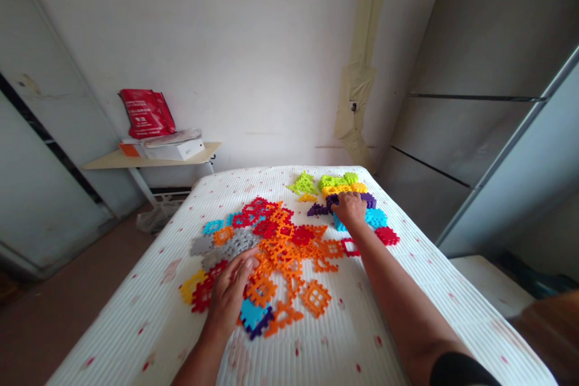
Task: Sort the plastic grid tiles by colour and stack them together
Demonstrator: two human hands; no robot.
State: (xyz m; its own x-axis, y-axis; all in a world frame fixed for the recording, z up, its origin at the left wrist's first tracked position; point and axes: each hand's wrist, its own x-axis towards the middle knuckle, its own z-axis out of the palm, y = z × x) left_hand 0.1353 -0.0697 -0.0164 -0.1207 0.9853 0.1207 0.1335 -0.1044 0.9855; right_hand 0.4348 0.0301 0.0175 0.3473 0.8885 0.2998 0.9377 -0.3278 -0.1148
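A loose pile of plastic interlocking building pieces lies in front of me, mainly orange pieces (289, 259), with red pieces (256, 211) and grey pieces (239, 242) behind and left. My left hand (233, 283) rests at the pile's near left side, fingers loosely extended and touching its edge; I see nothing gripped in it. Farther off on the right, my right hand (350, 208) reaches down onto a row of purple pieces (368, 199), its fingers curled over them and their tips partly hidden. Blue pieces (376, 218) lie just below that hand, and yellow pieces (359, 187) just beyond it.
Lime-green pieces (304, 183) lie near the far edge of the bed-like surface with a ribbed white cover (172, 307). A side table (108, 160) with a red bag (147, 113) and a white box (176, 148) stands at left. Grey cabinets (452, 120) rise at right.
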